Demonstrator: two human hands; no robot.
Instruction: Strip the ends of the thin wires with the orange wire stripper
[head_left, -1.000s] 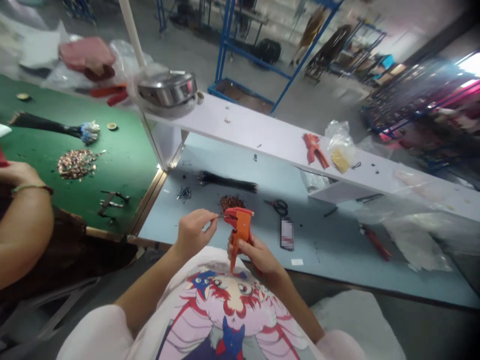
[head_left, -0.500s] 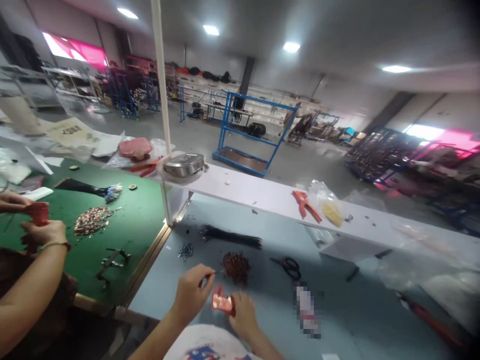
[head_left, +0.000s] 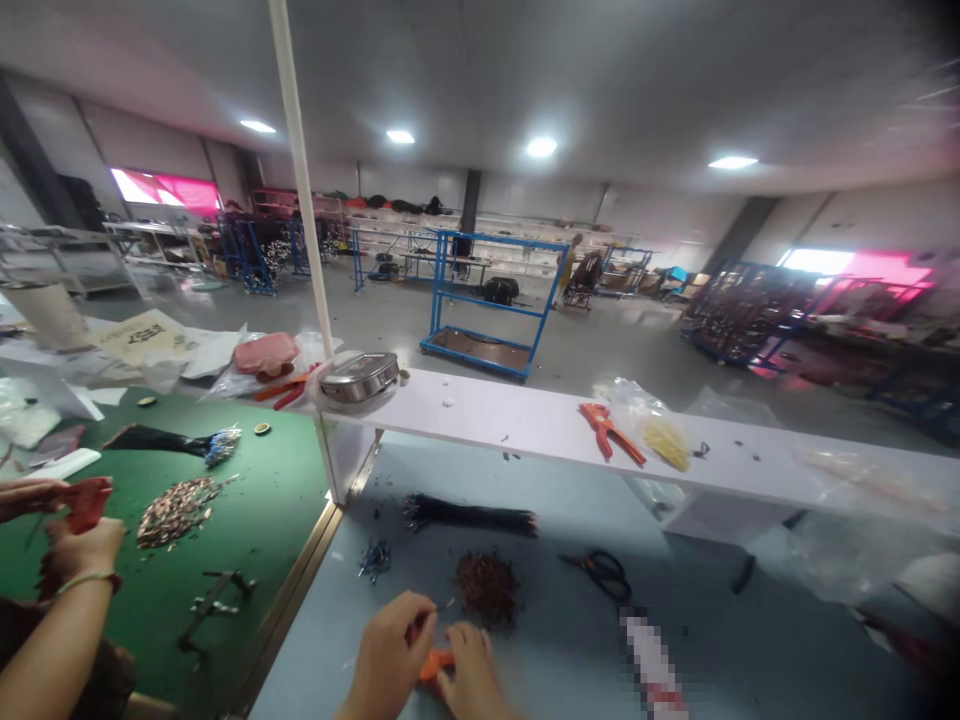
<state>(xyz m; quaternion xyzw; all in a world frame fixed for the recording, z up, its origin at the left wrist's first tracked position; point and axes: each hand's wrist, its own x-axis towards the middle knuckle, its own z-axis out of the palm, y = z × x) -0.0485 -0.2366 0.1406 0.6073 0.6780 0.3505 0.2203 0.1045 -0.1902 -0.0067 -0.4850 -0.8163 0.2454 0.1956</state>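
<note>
Here, RH (head_left: 474,668) w/ orng tool (head_left: 435,664)

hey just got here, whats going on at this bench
Someone at the blue-grey table pinches a thin strand in the left hand, while the right hand holds an orange tool, mostly hidden by the hands. Just beyond are a reddish-brown pile of bits and a black bundle; scissors lie to the right. At the green table on the left, a co-worker's hands hold a red tool.
</note>
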